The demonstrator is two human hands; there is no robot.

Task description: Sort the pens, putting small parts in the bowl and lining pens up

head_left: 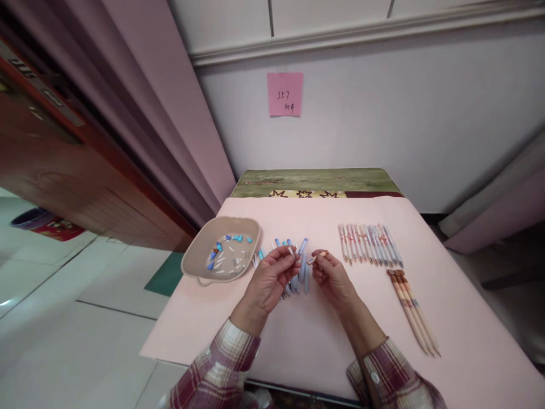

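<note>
My left hand (279, 268) is closed in a pinch on a small white piece (292, 250), thin and too small to name for certain. Level with it, my right hand (331, 277) pinches a short brown-and-white piece (317, 258) that resembles part of a pen barrel. A narrow gap separates the two held pieces. Under and between the hands lies a loose bunch of blue pen parts (305, 278), partly covered by my left hand. To the left, a beige basin (196, 249) holds blue caps (210, 265) and small white sticks (219, 264).
A row of patterned pens (370, 244) lies at the right of the pink-covered table (332, 346). Several brown-topped pens (411, 309) lie side by side nearer me. Behind the table is a wall with a pink note (285, 94); a curtain and wooden door stand left.
</note>
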